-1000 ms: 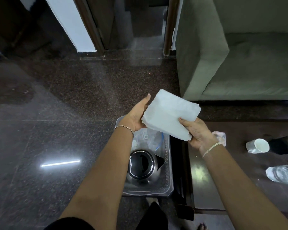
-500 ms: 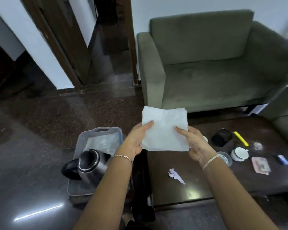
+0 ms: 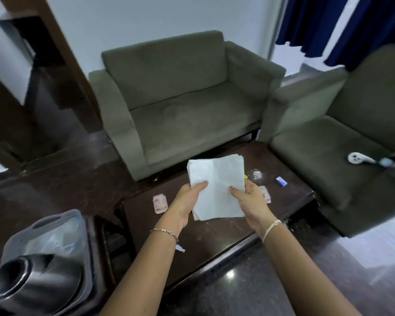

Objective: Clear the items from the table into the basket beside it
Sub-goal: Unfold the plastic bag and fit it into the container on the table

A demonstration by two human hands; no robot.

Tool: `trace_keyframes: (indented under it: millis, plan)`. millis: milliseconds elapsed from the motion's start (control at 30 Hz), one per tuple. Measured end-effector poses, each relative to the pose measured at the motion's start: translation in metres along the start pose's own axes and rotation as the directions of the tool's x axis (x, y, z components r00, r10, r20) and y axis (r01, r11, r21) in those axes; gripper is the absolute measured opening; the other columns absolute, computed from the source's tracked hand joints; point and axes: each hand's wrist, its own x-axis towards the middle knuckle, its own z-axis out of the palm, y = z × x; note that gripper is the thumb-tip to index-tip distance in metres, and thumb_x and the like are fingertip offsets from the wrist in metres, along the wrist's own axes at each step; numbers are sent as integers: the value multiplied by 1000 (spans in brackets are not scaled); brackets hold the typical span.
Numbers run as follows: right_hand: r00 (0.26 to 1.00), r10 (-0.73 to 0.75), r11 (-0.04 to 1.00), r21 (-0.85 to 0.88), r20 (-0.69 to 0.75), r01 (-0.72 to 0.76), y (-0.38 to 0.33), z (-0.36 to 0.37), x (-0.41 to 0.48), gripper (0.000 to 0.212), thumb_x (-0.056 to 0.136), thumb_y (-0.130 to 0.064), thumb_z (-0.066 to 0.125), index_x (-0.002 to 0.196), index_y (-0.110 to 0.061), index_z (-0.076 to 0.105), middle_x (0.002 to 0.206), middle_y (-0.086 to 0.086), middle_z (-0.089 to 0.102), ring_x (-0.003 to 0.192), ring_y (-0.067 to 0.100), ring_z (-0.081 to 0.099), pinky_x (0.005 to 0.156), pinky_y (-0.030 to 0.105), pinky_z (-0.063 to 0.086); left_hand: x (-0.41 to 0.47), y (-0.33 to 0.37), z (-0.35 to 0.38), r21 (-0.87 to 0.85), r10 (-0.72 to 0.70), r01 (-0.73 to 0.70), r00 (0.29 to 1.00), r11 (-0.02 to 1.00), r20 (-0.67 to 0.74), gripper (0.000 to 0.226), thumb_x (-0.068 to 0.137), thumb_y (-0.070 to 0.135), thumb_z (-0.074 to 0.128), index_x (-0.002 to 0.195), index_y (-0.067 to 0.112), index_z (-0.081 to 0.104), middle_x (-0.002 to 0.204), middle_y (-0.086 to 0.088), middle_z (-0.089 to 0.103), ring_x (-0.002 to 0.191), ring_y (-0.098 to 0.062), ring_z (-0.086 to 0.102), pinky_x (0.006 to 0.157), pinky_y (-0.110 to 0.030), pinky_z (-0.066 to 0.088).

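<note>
My left hand and right hand both grip a stack of white napkins, thumbs pressed on top, holding it above the dark table. At 9 o'clock from my left hand a small packet lies on the table; at 8 o'clock the basket holds a steel kettle

Living room: green sofa, armchair, curtains.

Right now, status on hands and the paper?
Both hands, left hand and right hand, gripping white paper stack above table. Basket lower left, kettle inside. Nothing blocking.
</note>
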Motion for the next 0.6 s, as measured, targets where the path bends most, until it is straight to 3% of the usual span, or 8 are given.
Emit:
trace_keyframes:
  millis: [100,200,400,500,600]
  plan:
    - [999,-17,999,-47,-48,15,-4,-21,15,15,95,-13,56,105,-21,64,99,-4,71,84,13,68,57,22,55,18,5,19,83,24,-24,1000,996,-6,18,90,29,59,100,19,70,93,4,77,86,-12,71,69,-27,51]
    - [998,-54,990,-130,-36,49,-7,-31,39,16,95,-10,53,101,-20,64,98,-1,70,90,18,66,76,36,56,38,12,35,167,39,-36,999,985,-14,15,90,24,52,92,20,67,85,8,72,75,-9,63,61,-25,43]
    - [997,-83,957,-281,-7,77,-13,-30,117,15,94,-12,53,93,-23,63,91,-8,66,86,11,62,66,23,48,99,29,45,195,87,-63,990,979,-115,19,87,17,51,95,11,67,93,-4,69,77,-18,58,62,-28,39]
    - [995,-101,889,-446,19,99,-12,-25,164,12,94,-20,56,86,-19,64,84,-6,67,79,13,61,66,26,49,137,41,45,144,87,-64,983,987,-163,20,87,10,49,96,11,67,97,-7,70,82,-21,64,63,-31,48]
    - [996,-61,764,-639,62,87,-8,-24,206,27,95,-31,55,91,-7,67,88,9,69,82,28,63,74,38,49,172,49,45,118,92,-69,976,991,-197,22,88,8,49,97,14,68,101,-6,71,90,-19,68,67,-33,58]
